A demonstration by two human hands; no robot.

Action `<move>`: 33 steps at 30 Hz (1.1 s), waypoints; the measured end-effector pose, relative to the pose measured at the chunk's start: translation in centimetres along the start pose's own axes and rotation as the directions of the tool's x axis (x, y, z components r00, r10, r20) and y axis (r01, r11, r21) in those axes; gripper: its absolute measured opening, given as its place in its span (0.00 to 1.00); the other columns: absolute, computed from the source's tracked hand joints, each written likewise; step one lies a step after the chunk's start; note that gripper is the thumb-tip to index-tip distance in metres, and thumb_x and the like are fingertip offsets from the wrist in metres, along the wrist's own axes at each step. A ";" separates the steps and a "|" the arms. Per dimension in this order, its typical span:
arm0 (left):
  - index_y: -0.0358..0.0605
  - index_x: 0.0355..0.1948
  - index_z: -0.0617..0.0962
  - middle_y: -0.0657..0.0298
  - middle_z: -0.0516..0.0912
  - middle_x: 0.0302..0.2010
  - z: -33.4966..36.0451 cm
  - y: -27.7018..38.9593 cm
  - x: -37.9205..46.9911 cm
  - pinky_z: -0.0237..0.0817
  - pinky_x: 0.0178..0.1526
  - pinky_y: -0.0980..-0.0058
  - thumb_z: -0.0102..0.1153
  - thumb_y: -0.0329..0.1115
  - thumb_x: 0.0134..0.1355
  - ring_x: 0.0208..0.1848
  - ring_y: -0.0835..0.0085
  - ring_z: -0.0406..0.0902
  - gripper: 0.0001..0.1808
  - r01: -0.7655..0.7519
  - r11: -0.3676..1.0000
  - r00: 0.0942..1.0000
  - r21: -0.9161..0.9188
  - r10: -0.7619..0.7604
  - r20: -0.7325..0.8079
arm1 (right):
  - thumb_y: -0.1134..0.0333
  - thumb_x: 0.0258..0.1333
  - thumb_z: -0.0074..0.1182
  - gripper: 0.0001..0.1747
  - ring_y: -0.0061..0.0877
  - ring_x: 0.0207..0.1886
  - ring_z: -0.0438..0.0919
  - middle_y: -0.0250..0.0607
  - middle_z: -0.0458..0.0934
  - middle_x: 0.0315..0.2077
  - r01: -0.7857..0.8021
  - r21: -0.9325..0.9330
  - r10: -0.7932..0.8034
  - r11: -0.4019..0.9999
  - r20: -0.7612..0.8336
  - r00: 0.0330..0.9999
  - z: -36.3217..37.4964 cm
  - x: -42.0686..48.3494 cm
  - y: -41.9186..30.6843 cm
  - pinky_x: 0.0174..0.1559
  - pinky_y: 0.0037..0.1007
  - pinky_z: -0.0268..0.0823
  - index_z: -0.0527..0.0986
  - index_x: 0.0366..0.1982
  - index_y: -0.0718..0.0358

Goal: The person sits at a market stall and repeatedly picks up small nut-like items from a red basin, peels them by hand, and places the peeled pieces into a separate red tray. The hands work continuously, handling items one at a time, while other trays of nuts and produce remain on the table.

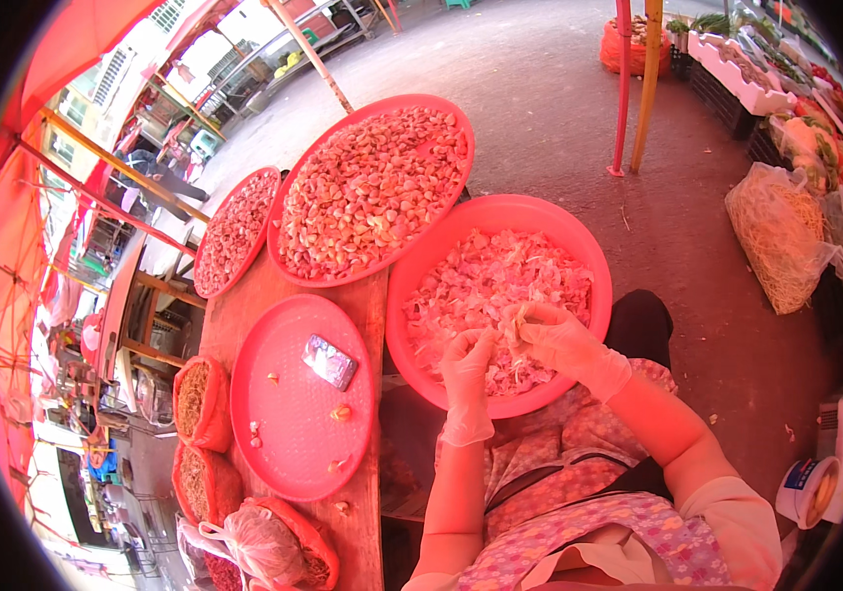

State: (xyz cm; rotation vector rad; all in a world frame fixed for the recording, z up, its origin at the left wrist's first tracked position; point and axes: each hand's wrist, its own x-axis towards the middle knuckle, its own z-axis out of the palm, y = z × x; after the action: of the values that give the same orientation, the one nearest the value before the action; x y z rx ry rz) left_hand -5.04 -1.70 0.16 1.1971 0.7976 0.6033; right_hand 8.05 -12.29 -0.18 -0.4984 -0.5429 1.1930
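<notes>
Both my hands wear thin translucent gloves and are raised over a deep red plastic basin (599, 288) filled with papery garlic skins (466, 273). My right hand (551, 336) pinches a pale, skin-like piece (514, 325), probably garlic, between thumb and fingers. Close by on its left, my left hand (469, 362) has its fingertips drawn together; whether they grip anything is too small to tell. Beyond the basin, a large round red tray (466, 140) holds many garlic cloves (370, 192). A nearly bare red tray (296, 458) carries a phone (329, 362) and a few garlic pieces (341, 413).
A smaller tray of cloves (237, 229) stands at the wooden table's (362, 510) far left. Red bags of dried goods (200, 399) line its left side. At right are poles (647, 89), a bag of shredded stuff (780, 236), vegetable crates (717, 96) and a white tub (805, 491).
</notes>
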 end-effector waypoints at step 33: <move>0.46 0.21 0.72 0.67 0.72 0.23 1.4 -1.2 0.9 0.58 0.34 0.76 0.51 0.31 0.64 0.28 0.76 0.67 0.13 0.110 0.930 0.988 -0.351 -0.065 0.137 | 0.66 0.64 0.55 0.08 0.18 0.35 0.76 0.31 0.79 0.32 -0.170 -0.101 0.159 0.980 -0.110 0.981 -3.0 1.0 2.0 0.40 0.22 0.70 0.77 0.40 0.62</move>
State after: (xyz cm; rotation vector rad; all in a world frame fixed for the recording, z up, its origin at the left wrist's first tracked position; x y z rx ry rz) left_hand -3.38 -2.09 -0.96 0.8504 0.6007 0.5668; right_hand 8.75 -10.95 -3.57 -0.7059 -0.4889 1.2919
